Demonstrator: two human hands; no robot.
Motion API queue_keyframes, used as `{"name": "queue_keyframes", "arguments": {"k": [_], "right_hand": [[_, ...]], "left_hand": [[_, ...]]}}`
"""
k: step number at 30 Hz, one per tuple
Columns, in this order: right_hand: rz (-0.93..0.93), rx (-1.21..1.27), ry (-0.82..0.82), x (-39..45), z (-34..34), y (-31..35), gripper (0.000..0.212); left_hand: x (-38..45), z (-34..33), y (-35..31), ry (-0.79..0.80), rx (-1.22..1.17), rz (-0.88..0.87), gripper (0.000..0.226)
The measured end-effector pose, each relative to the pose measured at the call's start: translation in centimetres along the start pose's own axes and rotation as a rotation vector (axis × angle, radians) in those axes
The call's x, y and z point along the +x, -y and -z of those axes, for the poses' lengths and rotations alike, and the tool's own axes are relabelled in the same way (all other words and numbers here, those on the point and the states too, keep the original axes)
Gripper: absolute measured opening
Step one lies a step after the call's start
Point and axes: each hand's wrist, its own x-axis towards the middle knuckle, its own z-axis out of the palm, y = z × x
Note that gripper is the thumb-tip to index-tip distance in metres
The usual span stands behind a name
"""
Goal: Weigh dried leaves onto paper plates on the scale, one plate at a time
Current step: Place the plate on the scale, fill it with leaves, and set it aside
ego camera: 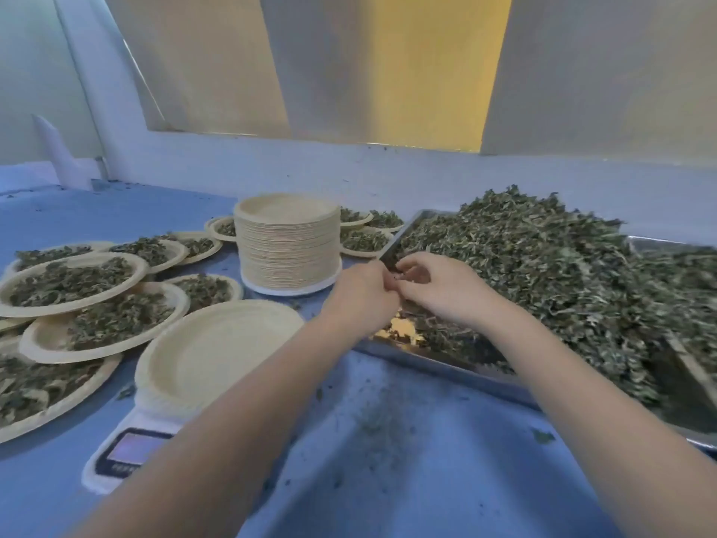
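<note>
Near the centre of the frame, the left hand and the right hand are brought together at the near-left corner of the metal tray, fingers curled and pinching a small clump of dried leaves between them. An empty paper plate is seated on the scale at lower left. Behind it a stack of paper plates is stood on the blue surface. Filled plates are spread at left.
</note>
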Motion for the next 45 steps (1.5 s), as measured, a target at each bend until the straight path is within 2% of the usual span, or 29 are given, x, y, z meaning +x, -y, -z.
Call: {"name": "queue_keyframes", "arguments": {"k": [4, 7, 10, 15, 19, 22, 26, 28, 30, 32, 34, 38, 40, 42, 45], "right_hand": [[-0.065, -0.224, 0.069, 0.3, 2.1, -4.1, 0.068], [-0.034, -0.341, 0.061, 1.9, 2.3, -5.8, 0.077], [-0.007, -0.422, 0.046, 4.8, 1.9, -6.2, 0.079], [-0.033, -0.567, 0.031, 10.7, 0.7, -6.0, 0.088], [-0.091, -0.561, 0.207, 12.6, -0.8, -6.6, 0.097], [0.020, -0.538, 0.299, 12.0, -0.3, -6.6, 0.087], [0.048, -0.292, 0.500, 10.1, 3.3, -6.1, 0.073], [0.003, -0.143, 0.532, 9.2, 4.4, -6.2, 0.083], [-0.031, -0.141, 0.542, 8.8, 4.0, -6.2, 0.099], [-0.021, -0.284, 0.513, 8.9, 2.2, -6.2, 0.103], [0.019, -0.407, 0.425, 9.1, 0.2, -6.1, 0.096], [0.069, -0.293, 0.221, 8.9, 0.6, -5.7, 0.042], [0.072, -0.213, 0.122, 8.5, 2.3, -5.7, 0.027], [0.054, -0.121, 0.069, 8.0, 3.4, -5.6, 0.032], [0.025, -0.033, 0.036, 6.9, 4.0, -5.4, 0.042]], "left_hand": [[2.8, -3.2, -1.5, 0.250, 0.143, 0.057, 0.028], [4.7, -4.8, -1.8, 0.374, 0.145, 0.141, 0.071], [5.9, -5.9, -1.8, 0.384, 0.050, 0.219, 0.095], [7.5, -6.7, -0.9, 0.324, -0.061, 0.239, 0.105], [8.5, -7.2, -0.2, 0.318, -0.146, 0.254, 0.111], [9.0, -7.5, -0.1, 0.301, -0.122, 0.268, 0.117], [9.6, -7.0, 0.0, 0.356, 0.000, 0.311, 0.129], [9.9, -6.6, 0.0, 0.406, 0.027, 0.328, 0.129], [10.0, -6.0, -0.1, 0.437, 0.119, 0.314, 0.125], [10.0, -5.5, -0.4, 0.421, 0.266, 0.268, 0.119], [10.0, -5.4, -0.4, 0.383, 0.314, 0.228, 0.114], [9.8, -5.3, -0.1, 0.301, 0.172, 0.147, 0.111], [9.7, -4.9, -0.2, 0.242, 0.056, 0.143, 0.109], [9.2, -4.5, -0.6, 0.180, -0.027, 0.141, 0.105], [8.4, -4.0, -1.4, 0.074, 0.007, 0.047, 0.097]]}}
